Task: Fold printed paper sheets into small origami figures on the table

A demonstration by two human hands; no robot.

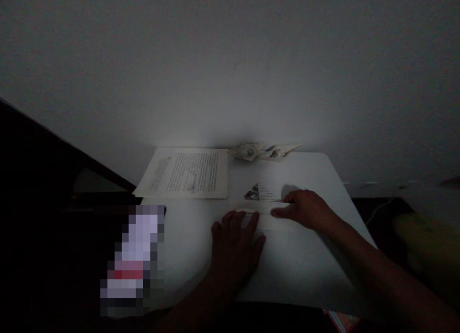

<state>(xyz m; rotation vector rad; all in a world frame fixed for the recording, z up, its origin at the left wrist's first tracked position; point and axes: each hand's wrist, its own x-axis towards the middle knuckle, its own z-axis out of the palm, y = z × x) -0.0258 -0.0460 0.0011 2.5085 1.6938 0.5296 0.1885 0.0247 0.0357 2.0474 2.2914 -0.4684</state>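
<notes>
A partly folded printed paper (259, 207) lies on the small white table (187, 246), with a triangular flap of text and a dark picture at its far side. My left hand (235, 242) rests palm down with fingers spread, its fingertips on the paper's near edge. At the paper's right end my right hand (305, 208) grips it, thumb on the near side and fingers on the far side. The fingers of the right hand hide that end of the paper.
Flat printed sheets (190, 172) lie at the table's back left. Two folded paper shapes (247, 151) stand at the back edge, against the wall (230, 74). A blurred-out, bright screen-like object (138, 246) is at the left edge. The room is dim.
</notes>
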